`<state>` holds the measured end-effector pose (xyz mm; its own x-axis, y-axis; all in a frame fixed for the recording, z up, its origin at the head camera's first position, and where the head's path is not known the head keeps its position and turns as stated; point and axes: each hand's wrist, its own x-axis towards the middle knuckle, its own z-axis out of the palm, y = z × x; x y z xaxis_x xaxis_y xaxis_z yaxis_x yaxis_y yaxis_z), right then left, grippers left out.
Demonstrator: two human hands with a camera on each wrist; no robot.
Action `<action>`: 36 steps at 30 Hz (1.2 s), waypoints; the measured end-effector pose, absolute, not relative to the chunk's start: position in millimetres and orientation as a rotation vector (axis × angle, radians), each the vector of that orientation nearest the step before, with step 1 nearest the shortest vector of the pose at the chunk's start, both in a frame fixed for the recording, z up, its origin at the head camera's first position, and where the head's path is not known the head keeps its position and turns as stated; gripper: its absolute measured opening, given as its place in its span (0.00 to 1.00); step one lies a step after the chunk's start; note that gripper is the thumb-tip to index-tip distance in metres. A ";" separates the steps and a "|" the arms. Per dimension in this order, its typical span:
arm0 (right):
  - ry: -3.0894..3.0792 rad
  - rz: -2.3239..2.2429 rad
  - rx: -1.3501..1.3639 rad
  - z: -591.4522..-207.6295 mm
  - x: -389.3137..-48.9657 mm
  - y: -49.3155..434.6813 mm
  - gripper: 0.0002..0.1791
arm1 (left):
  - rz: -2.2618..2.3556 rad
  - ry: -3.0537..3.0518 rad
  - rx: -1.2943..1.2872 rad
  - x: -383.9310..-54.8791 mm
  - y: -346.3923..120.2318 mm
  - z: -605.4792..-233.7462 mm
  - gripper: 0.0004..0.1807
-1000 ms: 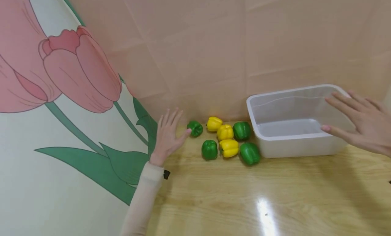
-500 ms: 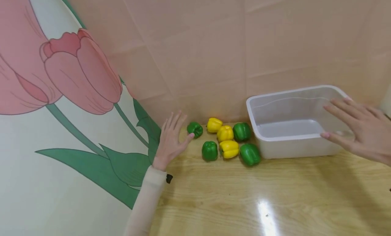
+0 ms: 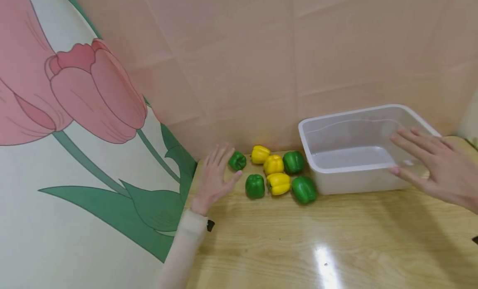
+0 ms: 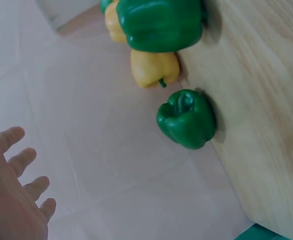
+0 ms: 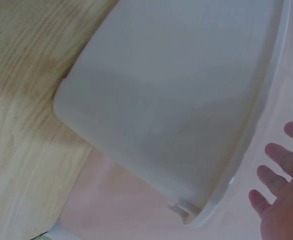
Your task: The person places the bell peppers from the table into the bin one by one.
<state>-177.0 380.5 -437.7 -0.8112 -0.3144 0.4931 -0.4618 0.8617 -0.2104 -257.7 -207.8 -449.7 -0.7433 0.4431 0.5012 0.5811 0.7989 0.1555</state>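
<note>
My left hand hovers with fingers spread, holding nothing, just left of a group of bell peppers. Nearest to it are a green bell pepper by the back and another green pepper in front. Yellow peppers lie in the middle of the group. Two more green ones, a rear pepper and a front pepper, sit beside a white plastic bin. Over the bin's right end my right hand is held with straight fingers and nothing in it. The bin's inside shows no contents.
The wooden table runs up to a pinkish cloth backdrop right behind the peppers and bin. On the left stands a panel printed with pink tulips. A bright glare spot marks the table's front.
My left hand has drifted a little to the right and toward me, closer to the peppers. My right hand has sunk slightly. The peppers and bin stay in place.
</note>
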 end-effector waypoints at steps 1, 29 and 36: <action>-2.571 0.454 0.575 -439.6 -177.1 381.0 0.50 | -0.422 -2.544 -0.765 -257.2 -206.7 -450.4 0.43; -2.012 0.539 0.717 -484.7 -184.6 382.5 0.42 | -0.403 -2.574 -0.811 -256.3 -183.5 -474.2 0.45; -1.866 0.519 0.773 -486.5 -184.9 374.9 0.32 | -0.408 -2.591 -0.813 -254.5 -181.6 -478.7 0.43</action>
